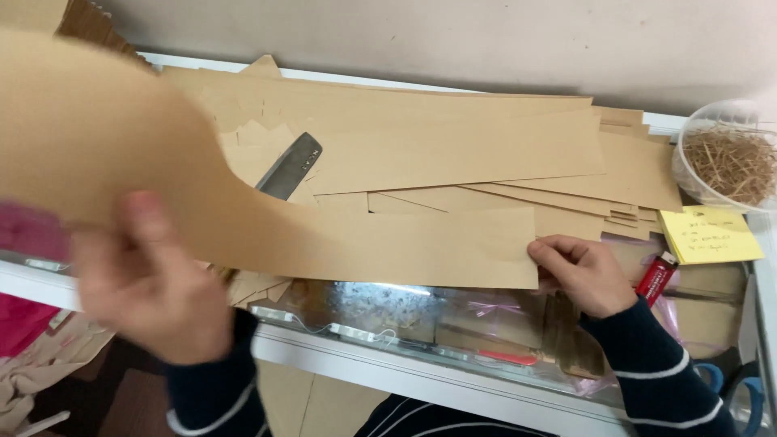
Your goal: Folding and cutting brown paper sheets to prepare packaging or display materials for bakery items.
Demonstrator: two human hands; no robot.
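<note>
A long strip of brown kraft paper [364, 243] curves from the upper left down to the right. My left hand [150, 279], blurred, grips its raised left end near the camera. My right hand [579, 271] pinches the strip's right end low over the glass counter [388, 311]. Under the strip lies a pile of similar brown paper strips [469, 150]. A metal blade or ruler [290, 166] pokes out from among them.
A clear bowl of shredded straw-like filler [728, 158] stands at the far right. A yellow sticky-note pad [712, 235] and a red lighter [655, 277] lie beside my right hand. Blue-handled scissors [732, 384] sit at the lower right. Pink cloth [24, 320] hangs at left.
</note>
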